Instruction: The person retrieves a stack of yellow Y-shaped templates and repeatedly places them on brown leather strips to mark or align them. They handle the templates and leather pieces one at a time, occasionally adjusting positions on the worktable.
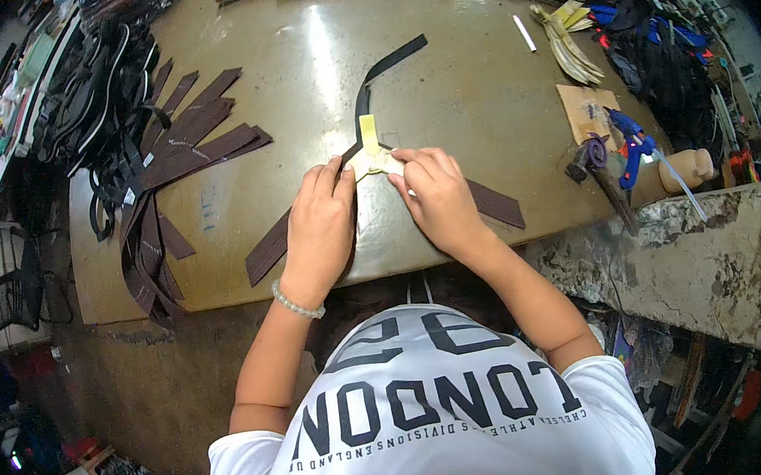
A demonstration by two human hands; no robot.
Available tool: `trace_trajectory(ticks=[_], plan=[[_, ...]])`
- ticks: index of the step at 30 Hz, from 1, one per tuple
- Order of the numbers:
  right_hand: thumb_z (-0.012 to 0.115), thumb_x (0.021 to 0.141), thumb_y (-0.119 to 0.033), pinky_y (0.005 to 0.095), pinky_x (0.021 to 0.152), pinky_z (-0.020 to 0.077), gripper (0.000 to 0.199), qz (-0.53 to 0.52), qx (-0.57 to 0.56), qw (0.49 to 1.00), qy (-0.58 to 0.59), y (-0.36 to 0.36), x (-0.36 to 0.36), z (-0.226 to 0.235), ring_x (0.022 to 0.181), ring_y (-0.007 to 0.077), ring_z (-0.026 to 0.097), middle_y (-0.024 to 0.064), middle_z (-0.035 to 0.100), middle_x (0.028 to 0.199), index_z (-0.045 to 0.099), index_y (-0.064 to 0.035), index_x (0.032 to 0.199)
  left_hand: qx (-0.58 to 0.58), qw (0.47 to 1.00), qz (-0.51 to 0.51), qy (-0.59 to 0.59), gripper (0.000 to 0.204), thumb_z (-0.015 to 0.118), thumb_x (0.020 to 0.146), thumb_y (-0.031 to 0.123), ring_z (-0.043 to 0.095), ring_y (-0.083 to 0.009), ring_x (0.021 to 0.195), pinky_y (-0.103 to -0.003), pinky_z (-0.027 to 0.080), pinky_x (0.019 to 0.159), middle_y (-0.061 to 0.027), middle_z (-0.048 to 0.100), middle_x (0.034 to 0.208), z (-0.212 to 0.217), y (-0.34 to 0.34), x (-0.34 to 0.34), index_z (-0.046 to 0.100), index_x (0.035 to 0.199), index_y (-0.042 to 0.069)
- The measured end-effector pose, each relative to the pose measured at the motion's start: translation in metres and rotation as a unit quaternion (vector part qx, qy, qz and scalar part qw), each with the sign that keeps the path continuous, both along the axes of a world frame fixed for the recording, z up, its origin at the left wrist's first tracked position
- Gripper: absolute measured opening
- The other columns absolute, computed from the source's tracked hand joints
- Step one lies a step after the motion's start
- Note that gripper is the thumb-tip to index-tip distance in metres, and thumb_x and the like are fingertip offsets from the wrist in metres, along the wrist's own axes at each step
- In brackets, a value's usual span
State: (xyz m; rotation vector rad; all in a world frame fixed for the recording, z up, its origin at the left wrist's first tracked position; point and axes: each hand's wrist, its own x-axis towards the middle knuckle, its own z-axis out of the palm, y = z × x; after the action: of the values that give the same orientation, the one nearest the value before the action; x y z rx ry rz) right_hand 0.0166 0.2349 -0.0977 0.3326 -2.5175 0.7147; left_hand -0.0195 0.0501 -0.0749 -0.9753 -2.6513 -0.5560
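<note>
Between my hands on the table lies a pale yellow Y-shaped piece (369, 136), one arm pointing away from me. It sits where a black strap (362, 100) meets a dark brown strap, whose ends (496, 203) show beyond each hand. My left hand (320, 225) rests with fingers stretched out, its fingertips at the left edge of the yellow piece. My right hand (439, 197) is closed, thumb and fingertips pinched at the right side of the yellow piece. A small whitish bit (392, 167) shows at those fingertips; its kind is unclear.
Brown straps (198, 154) fan out at the left beside a heap of black straps (93, 109). At right are a hammer (609, 183), a blue glue gun (635, 144), a cardboard piece (581, 111) and pale yellow strips (568, 45). A white stick (524, 33) lies farther back.
</note>
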Motion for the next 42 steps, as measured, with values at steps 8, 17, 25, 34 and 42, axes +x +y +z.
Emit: trace_trajectory(ticks=[8, 17, 25, 34, 42], plan=[[0.069, 0.085, -0.013, 0.0406, 0.08, 0.0448, 0.015, -0.019, -0.005, 1.0, -0.023, -0.002, -0.008, 0.006, 0.089, 0.0284, 0.058, 0.0086, 0.068, 0.11, 0.061, -0.0013, 0.091, 0.146, 0.988, 0.003, -0.057, 0.02, 0.064, 0.083, -0.002, 0.059, -0.0351, 0.104, -0.041, 0.05, 0.089, -0.0186, 0.063, 0.112, 0.001, 0.0, -0.005, 0.064, 0.103, -0.007], [0.073, 0.083, -0.024, 0.042, 0.077, 0.0469, 0.03, 0.076, -0.116, 0.985, -0.105, 0.023, -0.012, 0.015, 0.084, 0.031, 0.057, 0.0162, 0.068, 0.102, 0.066, 0.0005, 0.099, -0.052, 0.992, 0.1, -0.05, 0.017, 0.062, 0.088, 0.01, 0.059, -0.031, 0.094, -0.036, 0.056, 0.077, -0.0154, 0.057, 0.098, 0.009, 0.042, -0.005, 0.062, 0.09, -0.007], [0.056, 0.101, -0.036, 0.0298, 0.052, 0.0377, 0.042, -0.112, -0.42, 0.874, -0.218, 0.086, 0.02, 0.032, 0.056, 0.0101, 0.046, 0.0007, 0.047, 0.058, 0.064, 0.0001, 0.08, -0.277, 0.955, 0.077, 0.072, 0.028, 0.06, 0.089, 0.018, 0.061, -0.0287, 0.079, -0.038, 0.057, 0.07, -0.0176, 0.055, 0.111, -0.001, 0.066, -0.007, 0.066, 0.105, -0.004], [0.057, 0.096, -0.012, 0.0381, 0.077, 0.0487, 0.023, -0.096, -0.122, 0.977, -0.145, 0.061, 0.046, 0.037, 0.079, 0.0334, 0.059, 0.0185, 0.059, 0.089, 0.064, 0.0045, 0.11, -0.284, 0.945, 0.155, 0.046, 0.104, 0.051, 0.077, 0.08, 0.06, -0.0402, 0.085, -0.05, 0.055, 0.077, -0.0281, 0.047, 0.126, 0.0, 0.095, 0.009, 0.059, 0.114, -0.017], [0.055, 0.094, -0.004, 0.046, 0.078, 0.0498, 0.018, -0.098, -0.101, 0.966, -0.218, 0.062, 0.047, 0.043, 0.091, 0.0406, 0.062, 0.023, 0.061, 0.101, 0.062, 0.0057, 0.107, -0.289, 0.944, 0.161, 0.008, 0.113, 0.057, 0.067, 0.084, 0.062, -0.0397, 0.08, -0.047, 0.056, 0.077, -0.0293, 0.051, 0.125, 0.011, 0.101, 0.008, 0.056, 0.118, -0.017]])
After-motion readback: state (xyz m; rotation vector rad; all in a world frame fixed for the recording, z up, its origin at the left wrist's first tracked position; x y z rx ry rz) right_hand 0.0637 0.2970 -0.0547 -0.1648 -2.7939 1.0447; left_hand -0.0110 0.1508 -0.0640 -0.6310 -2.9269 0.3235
